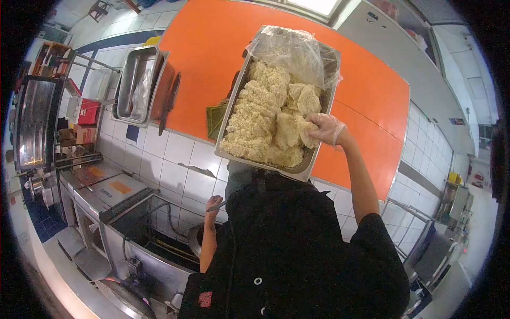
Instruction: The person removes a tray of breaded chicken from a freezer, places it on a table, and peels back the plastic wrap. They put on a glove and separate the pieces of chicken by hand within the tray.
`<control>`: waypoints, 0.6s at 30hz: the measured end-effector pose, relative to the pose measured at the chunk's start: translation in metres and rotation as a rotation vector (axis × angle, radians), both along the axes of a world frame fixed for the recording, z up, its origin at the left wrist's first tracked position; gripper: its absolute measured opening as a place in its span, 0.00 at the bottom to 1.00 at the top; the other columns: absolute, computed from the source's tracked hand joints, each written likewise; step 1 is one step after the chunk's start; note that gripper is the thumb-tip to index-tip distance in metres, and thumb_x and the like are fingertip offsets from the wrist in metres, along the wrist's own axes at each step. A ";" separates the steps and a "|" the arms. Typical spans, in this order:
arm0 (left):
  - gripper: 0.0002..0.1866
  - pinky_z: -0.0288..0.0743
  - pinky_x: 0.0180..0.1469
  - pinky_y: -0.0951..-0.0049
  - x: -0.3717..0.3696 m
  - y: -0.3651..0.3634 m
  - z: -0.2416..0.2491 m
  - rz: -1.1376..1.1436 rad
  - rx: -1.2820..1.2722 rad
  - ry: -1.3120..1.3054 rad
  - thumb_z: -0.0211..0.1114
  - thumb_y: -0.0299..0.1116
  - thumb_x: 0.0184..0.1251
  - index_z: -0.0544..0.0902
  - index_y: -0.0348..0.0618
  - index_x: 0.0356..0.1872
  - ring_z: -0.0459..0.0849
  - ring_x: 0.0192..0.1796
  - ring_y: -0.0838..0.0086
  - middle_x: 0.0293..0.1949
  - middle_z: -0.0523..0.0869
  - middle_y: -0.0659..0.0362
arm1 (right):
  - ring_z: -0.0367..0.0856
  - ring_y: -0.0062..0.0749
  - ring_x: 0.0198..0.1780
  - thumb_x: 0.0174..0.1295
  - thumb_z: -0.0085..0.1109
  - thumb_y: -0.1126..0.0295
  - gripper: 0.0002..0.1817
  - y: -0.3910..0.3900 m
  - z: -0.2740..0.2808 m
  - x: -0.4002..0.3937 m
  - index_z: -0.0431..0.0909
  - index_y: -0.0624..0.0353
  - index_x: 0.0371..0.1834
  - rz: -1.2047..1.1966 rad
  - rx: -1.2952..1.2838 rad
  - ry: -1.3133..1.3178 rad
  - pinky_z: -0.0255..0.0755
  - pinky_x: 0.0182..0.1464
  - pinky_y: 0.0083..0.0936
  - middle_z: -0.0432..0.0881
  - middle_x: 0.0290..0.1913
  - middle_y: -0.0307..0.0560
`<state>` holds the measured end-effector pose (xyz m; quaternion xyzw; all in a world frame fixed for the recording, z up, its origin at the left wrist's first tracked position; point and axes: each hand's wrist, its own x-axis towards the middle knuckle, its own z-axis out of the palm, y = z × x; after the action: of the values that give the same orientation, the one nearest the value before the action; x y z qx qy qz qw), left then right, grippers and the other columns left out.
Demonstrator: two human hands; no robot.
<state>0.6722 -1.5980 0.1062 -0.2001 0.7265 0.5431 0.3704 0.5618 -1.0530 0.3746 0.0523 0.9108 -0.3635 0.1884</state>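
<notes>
A deep steel pan (313, 169) on the orange counter holds several pieces of breaded meat (252, 119), laid close together in rows. Clear plastic film (289, 50) covers the pan's far end. My right hand (325, 129), in a clear plastic glove, is closed on one flat breaded cutlet (306, 131) at the pan's right side. Lower down on the left, my left hand (214, 204) is closed around what looks like a grey metal handle. The handle's far end is hard to make out. A round metal vessel (196, 238) shows behind that forearm.
The orange counter (366, 138) spreads under and around the pan. An empty-looking steel tray (139, 85) with plastic in it stands at left, near a long dark knife-like object (170, 103). A green cloth-like item (215, 119) lies beside the pan. Steel fryer-like equipment (143, 234) is lower left.
</notes>
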 end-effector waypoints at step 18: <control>0.19 0.75 0.42 0.70 0.002 -0.007 -0.014 0.009 -0.097 0.000 0.65 0.38 0.61 0.78 0.31 0.46 0.82 0.42 0.67 0.40 0.84 0.51 | 0.76 0.51 0.51 0.59 0.54 0.53 0.20 -0.048 -0.019 -0.015 0.79 0.58 0.43 -0.226 0.358 -0.132 0.70 0.55 0.38 0.78 0.46 0.61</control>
<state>0.6742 -1.6049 0.0924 -0.2213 0.7512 0.5088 0.3575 0.5472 -1.1005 0.3560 0.2104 0.9348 -0.2107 0.1934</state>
